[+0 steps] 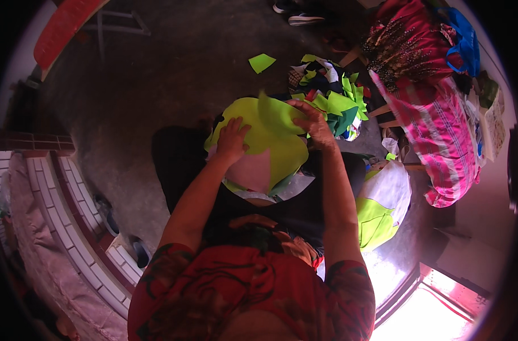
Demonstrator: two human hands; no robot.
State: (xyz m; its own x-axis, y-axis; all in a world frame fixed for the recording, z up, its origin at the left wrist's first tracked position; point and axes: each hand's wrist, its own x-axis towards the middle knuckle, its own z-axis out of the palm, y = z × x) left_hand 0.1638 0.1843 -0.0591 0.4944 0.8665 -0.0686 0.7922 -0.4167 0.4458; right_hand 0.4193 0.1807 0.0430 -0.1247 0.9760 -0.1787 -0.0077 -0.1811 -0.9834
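Note:
Across my lap lies a stack of cloth pieces, the top one a large yellow-green fabric piece point(282, 150) with a pale pinkish patch point(251, 170) showing at its near side. My left hand point(232, 140) rests flat on the left part of it, fingers spread. At the right edge, my right hand point(316, 124) grips a yellow-green fabric flap point(276, 113) between thumb and fingers. The flap's upper tip is lifted and smeared by motion. Darker green and whitish edges of other layers stick out beneath, near my body.
Beyond my right hand sits a heap of mixed fabric scraps point(333, 102). One loose green scrap point(262, 62) lies on the floor. A white and yellow-green bundle point(384, 204) stands by my right side. Pink plaid cloth point(435, 136) hangs at right; a brick-patterned step point(71, 210) is at left.

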